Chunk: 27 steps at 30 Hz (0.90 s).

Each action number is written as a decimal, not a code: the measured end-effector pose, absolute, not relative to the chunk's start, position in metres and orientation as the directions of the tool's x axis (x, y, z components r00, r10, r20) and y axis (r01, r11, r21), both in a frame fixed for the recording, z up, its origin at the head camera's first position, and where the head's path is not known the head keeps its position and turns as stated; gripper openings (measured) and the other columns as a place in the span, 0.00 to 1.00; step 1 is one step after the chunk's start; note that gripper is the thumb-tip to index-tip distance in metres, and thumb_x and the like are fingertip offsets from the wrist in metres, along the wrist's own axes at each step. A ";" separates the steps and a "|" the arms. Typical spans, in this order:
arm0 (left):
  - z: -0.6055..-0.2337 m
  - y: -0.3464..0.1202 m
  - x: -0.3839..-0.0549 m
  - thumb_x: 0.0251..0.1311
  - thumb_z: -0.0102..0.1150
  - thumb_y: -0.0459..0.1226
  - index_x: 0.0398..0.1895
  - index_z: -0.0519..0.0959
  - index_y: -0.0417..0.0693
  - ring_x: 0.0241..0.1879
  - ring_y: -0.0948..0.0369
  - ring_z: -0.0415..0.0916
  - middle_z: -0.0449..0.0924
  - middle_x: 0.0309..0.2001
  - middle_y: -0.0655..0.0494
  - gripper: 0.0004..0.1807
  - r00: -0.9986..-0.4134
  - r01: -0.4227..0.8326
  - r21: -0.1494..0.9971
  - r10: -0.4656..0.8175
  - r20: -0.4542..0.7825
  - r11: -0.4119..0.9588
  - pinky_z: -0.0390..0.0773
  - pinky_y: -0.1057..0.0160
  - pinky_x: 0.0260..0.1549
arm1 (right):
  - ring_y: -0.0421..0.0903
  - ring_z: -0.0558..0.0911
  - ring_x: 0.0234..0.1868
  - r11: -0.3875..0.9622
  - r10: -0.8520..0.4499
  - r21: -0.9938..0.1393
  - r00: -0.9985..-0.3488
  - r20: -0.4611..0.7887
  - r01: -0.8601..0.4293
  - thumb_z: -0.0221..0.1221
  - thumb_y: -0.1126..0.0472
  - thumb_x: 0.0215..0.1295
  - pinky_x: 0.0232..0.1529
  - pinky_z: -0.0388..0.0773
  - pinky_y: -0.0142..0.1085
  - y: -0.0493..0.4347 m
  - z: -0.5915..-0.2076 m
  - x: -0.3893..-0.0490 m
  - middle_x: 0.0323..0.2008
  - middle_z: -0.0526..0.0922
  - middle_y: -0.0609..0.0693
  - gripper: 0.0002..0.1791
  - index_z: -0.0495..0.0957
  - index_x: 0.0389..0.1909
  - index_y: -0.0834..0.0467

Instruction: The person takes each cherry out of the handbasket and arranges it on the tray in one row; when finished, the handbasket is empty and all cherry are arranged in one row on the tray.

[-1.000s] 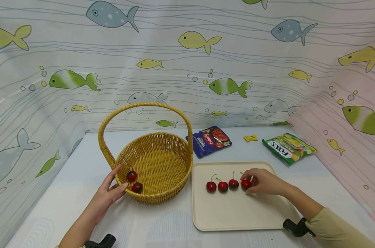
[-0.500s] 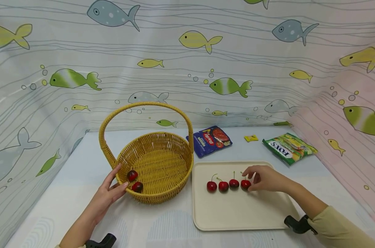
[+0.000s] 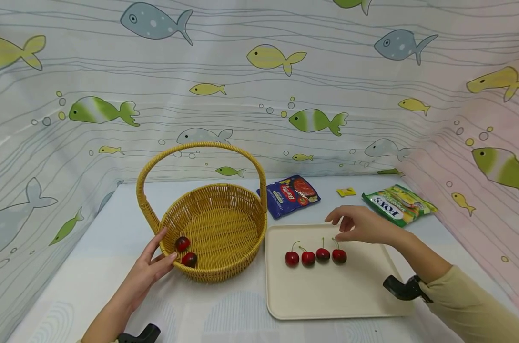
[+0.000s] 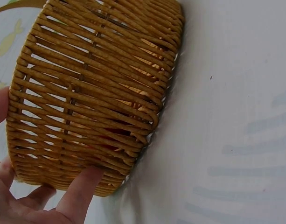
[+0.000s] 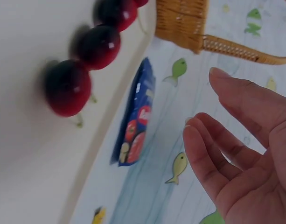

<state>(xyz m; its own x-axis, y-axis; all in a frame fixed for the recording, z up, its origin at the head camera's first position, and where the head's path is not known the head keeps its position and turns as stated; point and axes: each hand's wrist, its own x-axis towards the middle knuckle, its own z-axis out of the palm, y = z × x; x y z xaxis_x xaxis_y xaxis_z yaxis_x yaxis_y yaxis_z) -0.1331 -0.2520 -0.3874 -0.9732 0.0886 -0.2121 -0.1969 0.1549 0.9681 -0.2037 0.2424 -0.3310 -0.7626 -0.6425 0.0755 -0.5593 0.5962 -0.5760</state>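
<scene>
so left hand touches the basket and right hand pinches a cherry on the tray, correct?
No pinching: the right wrist view shows the right hand apart from the cherries on the tray, holding nothing. The left hand does touch the basket.

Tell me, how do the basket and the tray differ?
The basket is golden-brown and woven, while the tray is cream and smooth. The basket is round with a tall arched handle; the tray is a shallow rectangle, with no handle visible. The basket holds two cherries, whereas the tray holds four cherries in a row. Both stand on the same pale surface.
</scene>
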 end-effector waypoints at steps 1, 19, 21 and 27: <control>-0.387 -0.252 -0.133 0.66 0.51 0.37 0.74 0.35 0.60 0.67 0.36 0.40 0.20 0.72 0.46 0.43 -0.973 -0.197 0.968 0.088 -0.212 0.155 0.72 0.66 0.50 | 0.39 0.77 0.32 0.591 -0.647 -0.579 -0.759 0.075 -0.562 0.68 0.61 0.53 0.35 0.78 0.33 0.239 -0.328 -0.205 0.37 0.77 0.46 0.20 0.77 0.47 0.58; -0.387 -0.251 -0.133 0.66 0.51 0.37 0.74 0.35 0.59 0.67 0.36 0.39 0.19 0.72 0.47 0.43 -0.973 -0.194 0.967 0.088 -0.211 0.167 0.70 0.63 0.52 | 0.40 0.79 0.35 0.478 -0.738 -0.607 -0.665 0.114 -0.635 0.67 0.64 0.53 0.38 0.79 0.34 0.173 -0.303 -0.223 0.40 0.79 0.47 0.17 0.78 0.46 0.57; -0.387 -0.251 -0.132 0.66 0.51 0.37 0.74 0.35 0.59 0.67 0.36 0.40 0.19 0.72 0.47 0.43 -0.974 -0.191 0.967 0.088 -0.208 0.168 0.71 0.63 0.51 | 0.40 0.78 0.35 0.466 -0.749 -0.605 -0.652 0.120 -0.646 0.67 0.64 0.54 0.39 0.79 0.34 0.165 -0.301 -0.225 0.40 0.79 0.47 0.17 0.78 0.46 0.57; -0.387 -0.251 -0.133 0.66 0.51 0.37 0.74 0.35 0.58 0.67 0.35 0.39 0.19 0.72 0.47 0.43 -0.975 -0.186 0.970 0.091 -0.202 0.159 0.71 0.65 0.51 | 0.39 0.78 0.34 0.451 -0.771 -0.587 -0.625 0.123 -0.672 0.67 0.63 0.53 0.37 0.78 0.32 0.142 -0.294 -0.231 0.41 0.80 0.45 0.18 0.78 0.47 0.56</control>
<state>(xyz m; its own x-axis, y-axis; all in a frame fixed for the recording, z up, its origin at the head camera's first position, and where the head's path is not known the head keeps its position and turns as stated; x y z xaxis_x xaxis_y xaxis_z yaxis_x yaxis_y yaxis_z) -0.1328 -0.2510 -0.3865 -0.9752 0.0906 -0.2019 -0.1860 0.1593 0.9696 -0.2308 0.1423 -0.2936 -0.6252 -0.7706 0.1234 -0.6722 0.4514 -0.5868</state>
